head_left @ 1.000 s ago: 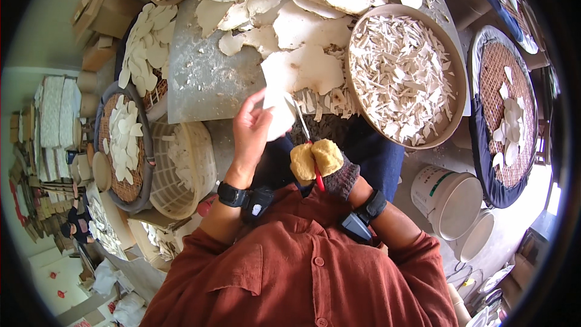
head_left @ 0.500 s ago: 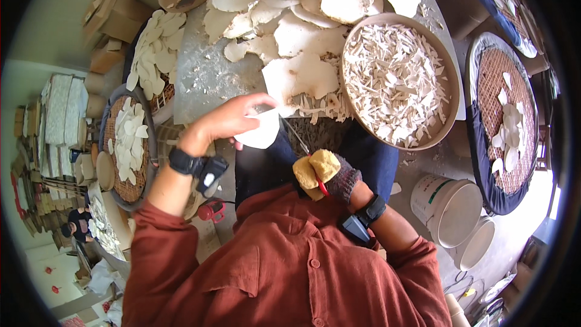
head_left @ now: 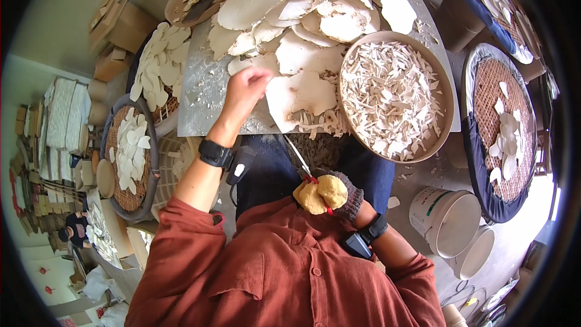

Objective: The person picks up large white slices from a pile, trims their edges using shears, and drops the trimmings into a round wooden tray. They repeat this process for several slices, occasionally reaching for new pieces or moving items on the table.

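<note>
My left hand (head_left: 247, 92) is bare and slightly blurred, raised over the near left part of the metal tabletop. Its fingers stretch toward the pale flat slabs (head_left: 305, 92), and no piece shows in its grasp. My right hand (head_left: 347, 197) wears a dark knit glove with thick yellow padding around the fingers. It grips red-handled scissors (head_left: 298, 154) above my lap, their narrow metal blades pointing up and left toward the table edge. Padding covers much of the handles. Beside the slabs stands a round shallow tray (head_left: 451, 106) heaped with white slivers.
Large pale slabs (head_left: 254, 0) pile up at the back of the table (head_left: 200, 100). Woven trays with white pieces stand at left (head_left: 112, 172) and right (head_left: 484, 106). Buckets (head_left: 448, 215) sit on the floor at right. Cardboard boxes (head_left: 130, 24) are stacked at far left.
The white piece my left hand held is gone from it, and that hand has moved up over the table. My right hand, with the scissors, has shifted slightly down and right.
</note>
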The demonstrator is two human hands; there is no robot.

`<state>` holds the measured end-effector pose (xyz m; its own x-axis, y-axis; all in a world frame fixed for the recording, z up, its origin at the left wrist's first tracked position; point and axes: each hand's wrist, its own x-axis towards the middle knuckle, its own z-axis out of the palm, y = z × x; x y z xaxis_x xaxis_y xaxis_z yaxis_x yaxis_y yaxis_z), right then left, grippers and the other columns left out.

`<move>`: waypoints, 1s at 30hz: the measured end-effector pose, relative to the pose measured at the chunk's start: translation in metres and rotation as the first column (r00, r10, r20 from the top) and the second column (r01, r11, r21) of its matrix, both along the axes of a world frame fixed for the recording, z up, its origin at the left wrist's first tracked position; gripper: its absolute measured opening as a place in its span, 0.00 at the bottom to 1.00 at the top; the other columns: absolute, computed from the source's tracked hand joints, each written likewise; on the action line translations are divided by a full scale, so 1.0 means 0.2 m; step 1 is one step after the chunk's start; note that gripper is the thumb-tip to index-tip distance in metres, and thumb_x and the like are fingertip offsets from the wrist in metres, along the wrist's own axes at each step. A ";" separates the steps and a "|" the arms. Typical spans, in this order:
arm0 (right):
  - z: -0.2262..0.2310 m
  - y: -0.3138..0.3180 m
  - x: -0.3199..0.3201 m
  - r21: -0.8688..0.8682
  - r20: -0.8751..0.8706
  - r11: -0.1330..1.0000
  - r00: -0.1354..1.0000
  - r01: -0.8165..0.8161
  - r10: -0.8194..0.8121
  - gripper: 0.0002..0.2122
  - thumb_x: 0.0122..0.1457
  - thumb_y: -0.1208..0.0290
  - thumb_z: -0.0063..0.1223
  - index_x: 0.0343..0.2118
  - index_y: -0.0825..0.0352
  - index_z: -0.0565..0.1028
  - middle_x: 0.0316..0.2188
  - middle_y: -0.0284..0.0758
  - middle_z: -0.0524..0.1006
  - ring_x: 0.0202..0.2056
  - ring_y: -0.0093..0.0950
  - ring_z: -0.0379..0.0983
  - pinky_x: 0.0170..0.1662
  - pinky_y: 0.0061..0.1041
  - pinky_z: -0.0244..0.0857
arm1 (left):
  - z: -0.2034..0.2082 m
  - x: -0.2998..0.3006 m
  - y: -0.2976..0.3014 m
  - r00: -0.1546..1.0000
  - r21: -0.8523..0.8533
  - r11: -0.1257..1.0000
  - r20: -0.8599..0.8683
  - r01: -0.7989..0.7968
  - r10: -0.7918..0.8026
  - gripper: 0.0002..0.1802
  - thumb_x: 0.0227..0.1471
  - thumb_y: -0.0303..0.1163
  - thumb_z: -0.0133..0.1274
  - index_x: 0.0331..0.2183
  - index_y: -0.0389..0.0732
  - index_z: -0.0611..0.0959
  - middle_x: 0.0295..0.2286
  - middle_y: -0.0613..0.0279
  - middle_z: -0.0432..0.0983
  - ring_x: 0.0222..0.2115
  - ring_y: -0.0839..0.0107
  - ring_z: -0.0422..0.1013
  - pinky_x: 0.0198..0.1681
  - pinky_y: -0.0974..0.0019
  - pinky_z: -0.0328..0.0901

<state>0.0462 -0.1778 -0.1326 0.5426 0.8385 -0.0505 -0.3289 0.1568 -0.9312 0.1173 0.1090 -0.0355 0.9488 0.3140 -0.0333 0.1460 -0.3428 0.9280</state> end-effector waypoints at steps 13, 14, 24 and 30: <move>0.10 0.02 0.02 -0.058 -0.269 0.997 0.961 0.053 -0.066 0.08 0.55 0.77 0.47 0.37 0.72 0.69 0.33 0.36 0.71 0.33 0.21 0.70 0.39 0.17 0.66 | 0.03 -0.19 -0.03 0.999 -0.422 0.906 0.024 -0.020 0.033 0.08 0.49 0.23 0.50 0.35 0.36 0.77 0.33 0.64 0.74 0.32 0.80 0.70 0.36 0.76 0.66; 0.10 0.00 0.03 -0.015 -0.297 0.997 0.952 0.075 -0.076 0.09 0.53 0.76 0.49 0.37 0.72 0.69 0.34 0.34 0.71 0.33 0.20 0.69 0.39 0.16 0.65 | 0.06 -0.22 -0.03 0.986 -0.366 0.931 0.160 0.008 0.054 0.08 0.49 0.21 0.49 0.35 0.37 0.77 0.34 0.65 0.74 0.34 0.79 0.69 0.39 0.75 0.65; -0.07 -0.06 0.03 0.158 -0.987 0.903 0.047 0.400 0.152 0.09 0.56 0.78 0.42 0.40 0.74 0.66 0.35 0.39 0.71 0.37 0.29 0.71 0.44 0.27 0.68 | -0.02 -0.47 0.10 0.998 -0.620 0.785 0.043 -0.017 0.055 0.13 0.56 0.35 0.37 0.36 0.38 0.72 0.33 0.61 0.71 0.35 0.73 0.71 0.39 0.66 0.68; -0.18 -0.09 0.00 0.164 -0.625 0.963 0.778 0.212 -0.065 0.11 0.57 0.75 0.43 0.42 0.72 0.67 0.40 0.41 0.71 0.42 0.31 0.70 0.48 0.32 0.65 | 0.04 -0.43 0.03 0.990 -0.558 0.828 0.068 -0.064 0.123 0.17 0.50 0.25 0.46 0.44 0.39 0.66 0.35 0.59 0.71 0.35 0.74 0.70 0.37 0.70 0.68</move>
<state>0.0466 -0.1948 -0.1676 0.5703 0.7855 -0.2402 -0.7732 0.4146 -0.4798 0.0306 0.1149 -0.0281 0.9235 0.3579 -0.1377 0.0505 0.2424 0.9689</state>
